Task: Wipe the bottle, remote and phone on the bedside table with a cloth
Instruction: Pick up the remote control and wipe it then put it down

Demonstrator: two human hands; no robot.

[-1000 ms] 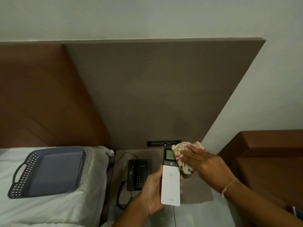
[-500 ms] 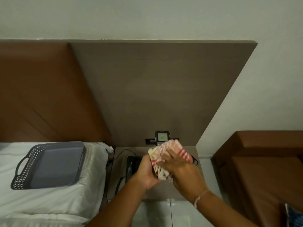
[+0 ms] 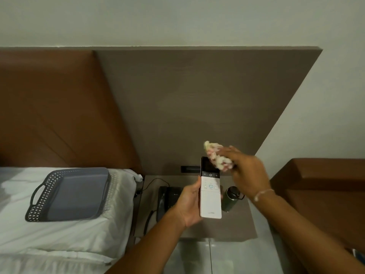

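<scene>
I've got the slim white plastic remote (image 3: 210, 187) with the dark glossy screen up top in my left hand (image 3: 189, 204), upright, face toward me, lifted clear above the grey-brown bedside table (image 3: 237, 224). Fingers wrap its left edge and back, thumb along the side, so the whole button face stays exposed for wiping. Right hand (image 3: 245, 176) has the crumpled pink-and-white cloth (image 3: 216, 155) bunched under closed fingers, pressed at the remote's top right corner by the screen. It's blurred, so I can't tell exactly how each finger sits. My read: mid-wipe on the remote, screen end. Cloth looks soft and wadded, good for a smooth hard face. Dark green cylindrical bottle (image 3: 230, 198) with a loop handle stands on the table just right of the remote, below my right wrist. Black corded desk phone (image 3: 167, 200) sits on the table to the left, partly hidden by my left hand, cord trailing off. Further left, a grey perforated plastic tray (image 3: 69, 194) rests on the white bed linen (image 3: 59, 234); brown padded headboard (image 3: 49, 105) behind.
</scene>
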